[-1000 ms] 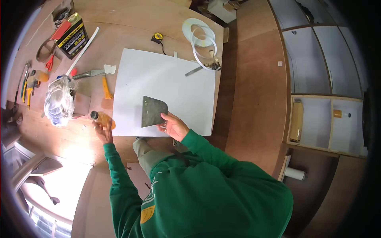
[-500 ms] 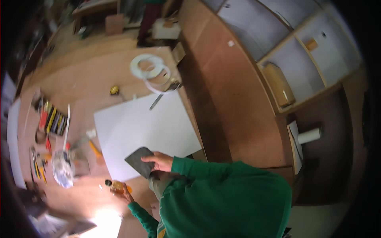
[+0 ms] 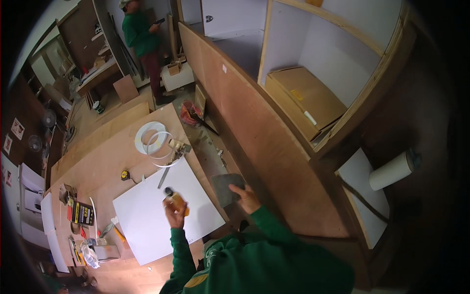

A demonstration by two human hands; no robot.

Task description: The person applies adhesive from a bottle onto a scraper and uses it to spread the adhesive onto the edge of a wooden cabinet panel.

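Observation:
In my left hand [image 3: 174, 215] is a small bottle [image 3: 177, 200] of orange liquid with a black cap, my fingers wrapped round it. It is above a large white sheet [image 3: 147, 230] that lies on the wooden workbench. My right hand [image 3: 248, 200] grips a dark grey, flat, square-cornered piece [image 3: 226, 188] by its edge, thumb on top. That piece is off the right edge of the white sheet, over the gap beside the bench. Its exact kind cannot be made out.
Rolls of white edging strip [image 3: 151, 138] and a yellow tape measure [image 3: 125, 175] lie on the bench [image 3: 98, 171]. A black-and-yellow tin [image 3: 82, 213] and several hand tools stand left. A long wooden panel [image 3: 274, 147] runs along the right. Another person [image 3: 142, 39] stands at the back.
My left hand has carried the bottle up and right, over the white sheet. My right hand has taken the grey piece rightward off the sheet. The view has tilted up, showing more room.

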